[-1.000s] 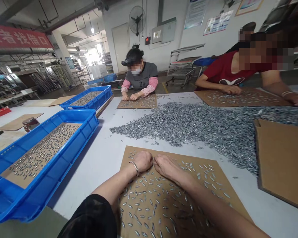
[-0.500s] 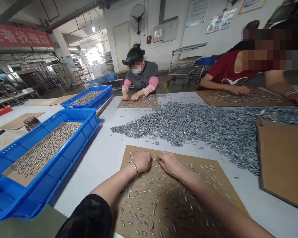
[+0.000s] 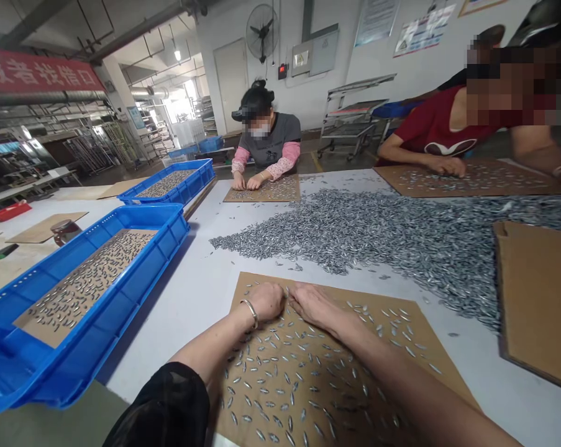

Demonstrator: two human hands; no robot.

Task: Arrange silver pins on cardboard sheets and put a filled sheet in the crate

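Observation:
My left hand (image 3: 266, 302), a silver bangle at its wrist, is closed near the far edge of a brown cardboard sheet (image 3: 422, 329). Almost touching it, my right hand (image 3: 310, 304) is closed too, its thumb and fingertips pinched together. Whatever lies between the fingers of either hand is hidden. Small silvery spindle-shaped metal pieces (image 3: 314, 389) are spread singly over the sheet, below and around my forearms. Beyond the sheet lies a large heap of the same pieces (image 3: 355, 233).
Left stand a blue tray (image 3: 168, 248) holding a cardboard sheet of pieces and a second blue tray (image 3: 205, 171) behind. Stacked cardboard (image 3: 541, 298) lies at the right. Across the white table, a person in grey (image 3: 280, 139) and a person in red (image 3: 429, 127) work at their own sheets.
My hands have come slightly closer together, the right one shifting a little left. The view has turned slightly. The pieces on the sheet look the same.

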